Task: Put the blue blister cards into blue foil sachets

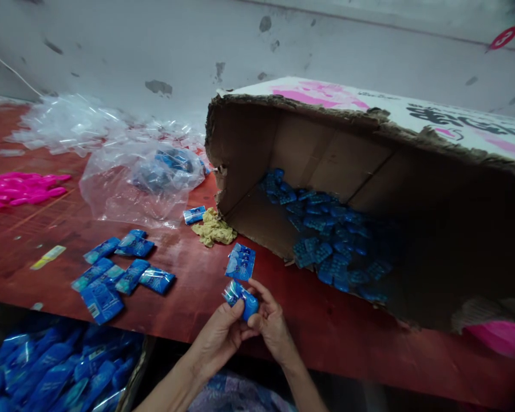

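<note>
Both hands meet over the front edge of the table around a small blue packet [242,300] with a shiny clear wrapping and a rounded blue end. My left hand [223,327] is closed on it, thumb pressed on top. The fingers of my right hand [271,320] close on its right side, the index finger stretched out past it. Just beyond lies a flat stack of blue printed cards [241,261]. To the left are several finished-looking blue packets [103,298] in a loose pile. What exactly is inside the held packet I cannot make out.
A large torn cardboard box [249,220] lies on its side at right, with many blue pieces [326,229] inside. Around the red table [189,309] are a yellow cloth [214,228], clear plastic sleeves [68,123], a plastic bag [111,189] and pink pieces [21,189]. Blue packets [47,372] fill a lower-left box.
</note>
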A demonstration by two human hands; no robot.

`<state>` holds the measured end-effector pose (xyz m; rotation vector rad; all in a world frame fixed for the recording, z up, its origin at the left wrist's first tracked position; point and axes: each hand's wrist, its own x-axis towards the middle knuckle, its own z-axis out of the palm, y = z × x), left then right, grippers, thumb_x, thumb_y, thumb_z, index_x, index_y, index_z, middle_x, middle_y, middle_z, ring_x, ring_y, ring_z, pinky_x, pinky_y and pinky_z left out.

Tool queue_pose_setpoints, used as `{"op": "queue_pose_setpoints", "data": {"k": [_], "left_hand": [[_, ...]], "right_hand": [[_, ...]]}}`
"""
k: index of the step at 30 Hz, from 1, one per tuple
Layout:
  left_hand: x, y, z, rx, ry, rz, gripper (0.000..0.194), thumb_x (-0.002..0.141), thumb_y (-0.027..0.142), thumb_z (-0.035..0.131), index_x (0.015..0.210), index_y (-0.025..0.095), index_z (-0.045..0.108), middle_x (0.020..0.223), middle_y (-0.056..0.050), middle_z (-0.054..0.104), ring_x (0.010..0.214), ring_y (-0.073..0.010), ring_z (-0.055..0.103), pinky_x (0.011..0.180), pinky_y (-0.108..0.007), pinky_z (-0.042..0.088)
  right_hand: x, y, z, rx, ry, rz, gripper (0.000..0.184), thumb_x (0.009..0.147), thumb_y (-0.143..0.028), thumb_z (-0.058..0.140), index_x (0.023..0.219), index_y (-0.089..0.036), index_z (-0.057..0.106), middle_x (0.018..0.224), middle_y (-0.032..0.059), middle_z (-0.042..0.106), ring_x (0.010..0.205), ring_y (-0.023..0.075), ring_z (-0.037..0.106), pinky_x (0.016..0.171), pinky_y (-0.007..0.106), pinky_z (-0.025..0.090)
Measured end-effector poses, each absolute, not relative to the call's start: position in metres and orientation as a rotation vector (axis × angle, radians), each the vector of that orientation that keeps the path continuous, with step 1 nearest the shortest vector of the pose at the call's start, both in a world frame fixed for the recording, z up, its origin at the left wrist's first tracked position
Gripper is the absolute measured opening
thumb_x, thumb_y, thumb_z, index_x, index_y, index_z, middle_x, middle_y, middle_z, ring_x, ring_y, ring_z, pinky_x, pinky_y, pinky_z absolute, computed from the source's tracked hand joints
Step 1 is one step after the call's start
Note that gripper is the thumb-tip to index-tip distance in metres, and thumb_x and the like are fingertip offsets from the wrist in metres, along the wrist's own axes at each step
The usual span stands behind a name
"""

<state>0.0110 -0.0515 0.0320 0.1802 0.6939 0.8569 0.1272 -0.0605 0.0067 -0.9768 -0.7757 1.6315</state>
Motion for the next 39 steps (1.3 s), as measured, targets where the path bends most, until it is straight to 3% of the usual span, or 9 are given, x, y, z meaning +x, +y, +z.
{"op": "queue_pose_setpoints", "data": {"k": [4,9,15,18,23,28,33,36,39], "left_hand": [[0.013,-0.056,0.027,0.174,0.734,0.884,0.026,0.065,0.032,0.070,0.084,0.015,0.068,0.075,-0.006,0.071,0.071,-0.0170,0.065,0.067,-0.028,0.050],[0.007,-0.054,0.023,0.185,0.744,0.899,0.018,0.069,0.031,0.067,0.076,0.015,0.068,0.072,-0.005,0.071,0.067,-0.0154,0.065,0.064,-0.026,0.050],[-0.006,-0.052,0.027,0.234,0.718,0.845,0.018,0.073,0.023,0.062,0.088,0.014,0.067,0.082,-0.008,0.071,0.073,-0.0165,0.065,0.068,-0.029,0.050],[-0.006,-0.052,0.028,0.225,0.730,0.858,0.021,0.072,0.022,0.064,0.091,0.015,0.066,0.082,-0.007,0.071,0.070,-0.0157,0.065,0.065,-0.028,0.051],[0.003,-0.052,0.024,0.171,0.788,0.920,0.016,0.069,0.028,0.067,0.075,0.013,0.068,0.071,-0.006,0.071,0.068,-0.0155,0.065,0.068,-0.027,0.051],[-0.005,-0.047,0.024,0.156,0.877,0.991,0.016,0.070,0.028,0.065,0.075,0.013,0.067,0.068,-0.006,0.070,0.065,-0.0171,0.066,0.065,-0.028,0.053],[-0.053,-0.026,0.033,-0.033,0.931,1.292,0.035,0.084,0.038,0.040,0.080,0.012,0.064,0.076,-0.010,0.070,0.079,-0.0212,0.067,0.067,-0.032,0.055],[-0.076,-0.021,0.032,-0.113,0.924,1.338,0.045,0.086,0.042,0.034,0.097,0.007,0.059,0.087,-0.016,0.069,0.086,-0.0228,0.066,0.066,-0.031,0.056],[-0.074,-0.025,0.025,-0.101,0.951,1.266,0.030,0.086,0.028,0.039,0.097,0.008,0.058,0.076,-0.012,0.069,0.079,-0.0234,0.067,0.064,-0.034,0.056]], "right_hand": [[0.122,-0.063,0.000,-1.043,-0.830,1.551,0.066,0.054,-0.048,0.075,0.114,-0.029,0.055,0.084,-0.0018,0.057,0.052,0.0073,0.048,0.045,0.019,0.049],[0.118,-0.061,0.001,-1.062,-0.884,1.552,0.060,0.059,-0.047,0.072,0.114,-0.027,0.057,0.084,-0.0005,0.062,0.058,0.0115,0.054,0.047,0.021,0.050],[0.121,-0.054,0.011,-0.963,-0.845,1.706,0.061,0.054,-0.034,0.077,0.111,-0.031,0.057,0.096,-0.0018,0.058,0.066,0.0111,0.056,0.056,0.022,0.050],[0.121,-0.052,0.010,-0.971,-0.825,1.708,0.063,0.053,-0.034,0.078,0.112,-0.030,0.056,0.093,-0.0016,0.059,0.064,0.0111,0.055,0.053,0.021,0.049],[0.113,-0.058,0.002,-1.092,-0.950,1.529,0.051,0.065,-0.036,0.071,0.112,-0.025,0.057,0.078,-0.0031,0.062,0.055,0.0087,0.050,0.054,0.019,0.045],[0.107,-0.057,0.008,-1.224,-1.210,1.323,0.043,0.072,-0.032,0.065,0.114,-0.026,0.056,0.093,0.0002,0.063,0.074,0.0154,0.056,0.070,0.026,0.047],[0.120,-0.030,0.023,-1.350,-1.651,0.921,0.042,0.076,-0.024,0.061,0.118,-0.027,0.054,0.104,0.0051,0.058,0.092,0.0211,0.054,0.085,0.034,0.043],[0.121,-0.005,0.025,-1.484,-1.884,0.613,0.051,0.076,-0.027,0.062,0.125,-0.023,0.048,0.120,0.0111,0.052,0.111,0.0279,0.045,0.094,0.043,0.036],[0.102,0.023,0.021,-1.486,-2.144,0.472,0.062,0.078,-0.037,0.058,0.133,-0.020,0.036,0.136,0.0138,0.038,0.124,0.0314,0.031,0.099,0.049,0.029]]}}
